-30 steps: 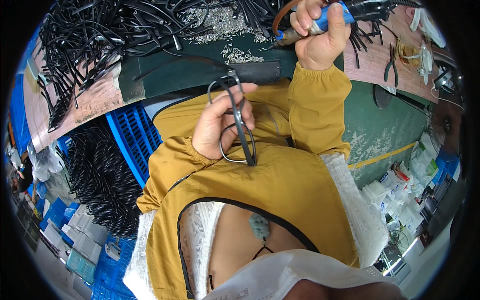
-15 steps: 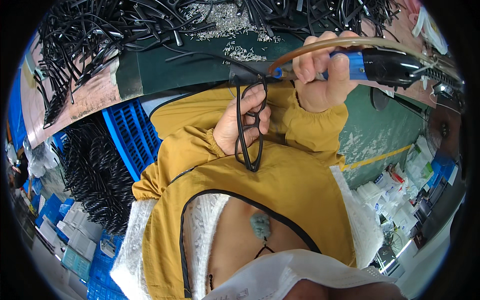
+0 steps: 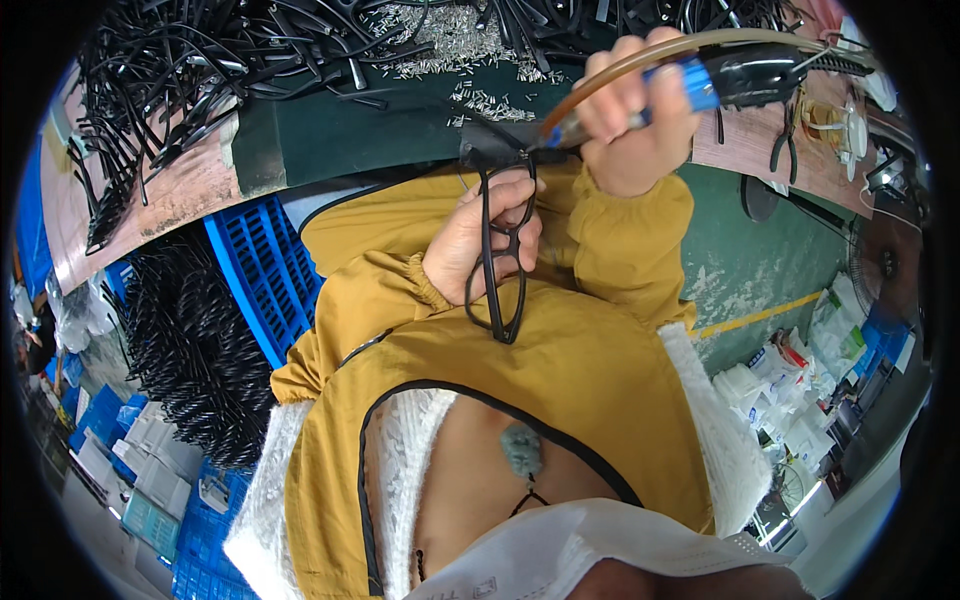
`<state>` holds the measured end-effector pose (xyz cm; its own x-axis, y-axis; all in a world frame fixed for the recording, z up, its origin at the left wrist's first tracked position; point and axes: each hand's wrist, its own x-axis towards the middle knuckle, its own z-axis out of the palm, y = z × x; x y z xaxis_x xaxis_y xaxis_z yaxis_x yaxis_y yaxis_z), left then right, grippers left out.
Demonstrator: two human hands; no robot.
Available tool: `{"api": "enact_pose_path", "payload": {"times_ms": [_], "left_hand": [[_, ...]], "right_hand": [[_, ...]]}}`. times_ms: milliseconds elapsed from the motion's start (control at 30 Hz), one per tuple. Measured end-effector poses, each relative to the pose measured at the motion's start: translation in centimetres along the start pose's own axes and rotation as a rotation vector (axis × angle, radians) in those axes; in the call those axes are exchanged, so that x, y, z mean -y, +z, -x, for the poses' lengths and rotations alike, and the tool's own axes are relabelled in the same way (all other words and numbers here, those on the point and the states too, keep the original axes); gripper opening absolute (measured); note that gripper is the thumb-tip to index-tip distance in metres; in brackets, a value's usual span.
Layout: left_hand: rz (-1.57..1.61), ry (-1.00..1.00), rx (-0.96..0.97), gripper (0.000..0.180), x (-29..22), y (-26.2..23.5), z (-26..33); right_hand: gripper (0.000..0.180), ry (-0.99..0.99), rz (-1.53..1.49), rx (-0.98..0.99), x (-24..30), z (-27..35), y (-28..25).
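My left hand is closed round a black eyeglass frame, which hangs lengthwise with its far end at the table edge. My fingers pass through the lens openings. A thin black temple reaches out from that far end over the table. In my right hand, the fingers are wrapped round a blue and black power screwdriver with a brown tube arching over it. Its tip points down at the hinge corner of the frame; whether it touches cannot be made out.
Heaps of black temples cover the far left of the table, around a scatter of small silver metal pieces. Pliers lie at the right edge. A blue crate and a mass of black temples stand below left.
My right hand has moved slightly up and left, tilting the screwdriver so its back end rises and its tip comes onto the hinge corner. My left hand and the frame have barely shifted.
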<state>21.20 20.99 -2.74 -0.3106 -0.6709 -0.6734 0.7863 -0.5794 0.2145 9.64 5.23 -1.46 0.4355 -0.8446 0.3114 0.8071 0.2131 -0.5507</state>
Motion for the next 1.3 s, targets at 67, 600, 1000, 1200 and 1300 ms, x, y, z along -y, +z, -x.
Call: {"api": "enact_pose_path", "payload": {"times_ms": [67,600,1000,1200,1300], "left_hand": [[-0.054,0.042,-0.034,0.034,-0.6,-0.2,0.6],[-0.876,1.271,-0.120,0.017,-0.2,0.5,0.3],[-1.209,1.165,-0.075,0.039,0.7,-1.5,1.3],[-1.055,1.103,-0.047,0.023,1.0,-1.9,1.1],[-0.968,1.097,-0.004,0.028,1.1,-2.0,0.6]], "right_hand": [[0.012,-0.188,0.264,-0.186,0.3,-1.8,-1.0],[0.020,0.029,0.185,-0.056,-0.2,-3.1,-0.3],[0.033,0.031,0.321,-0.075,0.2,-2.4,-0.8],[0.021,-0.158,0.249,-0.204,0.3,-2.3,-0.8],[0.011,-0.228,0.213,-0.263,0.4,-2.5,-0.4]]}}
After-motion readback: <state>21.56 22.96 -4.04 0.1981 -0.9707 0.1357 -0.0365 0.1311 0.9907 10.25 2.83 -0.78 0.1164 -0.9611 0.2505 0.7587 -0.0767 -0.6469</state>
